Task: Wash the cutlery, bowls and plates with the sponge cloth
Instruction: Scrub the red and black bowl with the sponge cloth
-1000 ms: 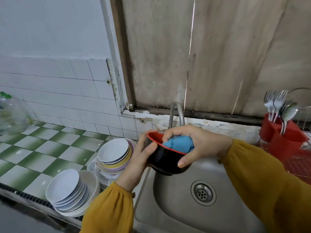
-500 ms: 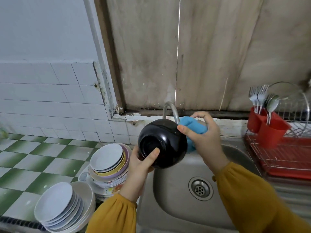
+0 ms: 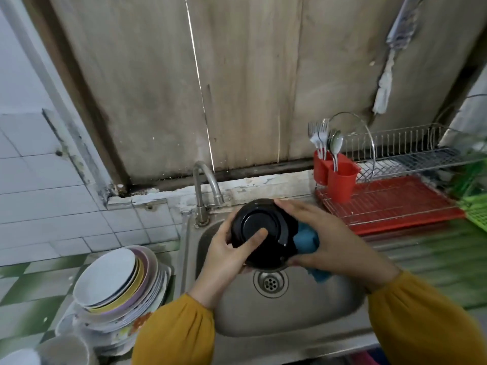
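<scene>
Glossy round black bowl [image 3: 263, 233]: upside down, base toward the camera, above the stainless steel sink [image 3: 290, 312], just in front of the curved metal tap [image 3: 205, 185].
Left hand [image 3: 226, 256]: curled round the bowl's left rim, thumb laid across the base.
Right hand [image 3: 324, 241]: fingers wrapped over the bowl's right side, clutching the folded blue sponge cloth [image 3: 307, 238] against it.
Tilted stack of white and pastel plates [image 3: 113, 280]: on the counter, left of the sink.
Red cutlery holder [image 3: 340, 180] with steel forks and spoons [image 3: 324, 138]: right of the tap.
</scene>
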`<state>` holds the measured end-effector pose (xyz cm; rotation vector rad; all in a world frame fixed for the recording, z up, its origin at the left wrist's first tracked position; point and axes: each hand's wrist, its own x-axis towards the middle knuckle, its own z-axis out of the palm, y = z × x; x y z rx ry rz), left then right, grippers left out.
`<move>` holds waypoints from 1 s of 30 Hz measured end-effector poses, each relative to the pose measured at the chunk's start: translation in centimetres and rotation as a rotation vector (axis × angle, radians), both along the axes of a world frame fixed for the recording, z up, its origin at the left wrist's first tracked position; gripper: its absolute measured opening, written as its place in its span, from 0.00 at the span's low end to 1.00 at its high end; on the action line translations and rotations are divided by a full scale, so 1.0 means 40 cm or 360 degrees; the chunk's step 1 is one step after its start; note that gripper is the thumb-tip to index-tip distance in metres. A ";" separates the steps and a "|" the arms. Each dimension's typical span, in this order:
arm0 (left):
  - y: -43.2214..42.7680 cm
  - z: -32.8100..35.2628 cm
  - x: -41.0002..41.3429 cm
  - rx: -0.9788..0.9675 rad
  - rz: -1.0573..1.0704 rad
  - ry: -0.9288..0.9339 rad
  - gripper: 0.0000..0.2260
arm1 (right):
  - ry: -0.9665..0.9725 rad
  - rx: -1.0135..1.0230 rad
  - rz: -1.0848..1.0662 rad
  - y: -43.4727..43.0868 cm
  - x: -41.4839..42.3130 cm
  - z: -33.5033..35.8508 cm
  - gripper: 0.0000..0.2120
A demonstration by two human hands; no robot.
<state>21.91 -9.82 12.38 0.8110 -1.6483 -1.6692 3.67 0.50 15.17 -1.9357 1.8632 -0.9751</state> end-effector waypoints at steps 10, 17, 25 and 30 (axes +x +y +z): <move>0.092 -0.016 -0.296 -0.0518 -0.0495 -0.0196 0.47 | -0.0211 -0.0103 -0.0523 0.213 -0.245 -0.043 0.47; 0.234 -0.064 -0.595 -0.0791 -0.0592 -0.0288 0.40 | -0.0378 -0.0001 -0.0754 0.418 -0.487 -0.083 0.41; 0.366 -0.122 -0.965 -0.0953 -0.0891 -0.0408 0.45 | -0.0506 0.0036 -0.1149 0.604 -0.766 -0.195 0.44; 0.412 -0.133 -1.161 -0.0936 -0.1162 -0.0366 0.44 | -0.0590 -0.0117 -0.1510 0.641 -0.869 -0.264 0.43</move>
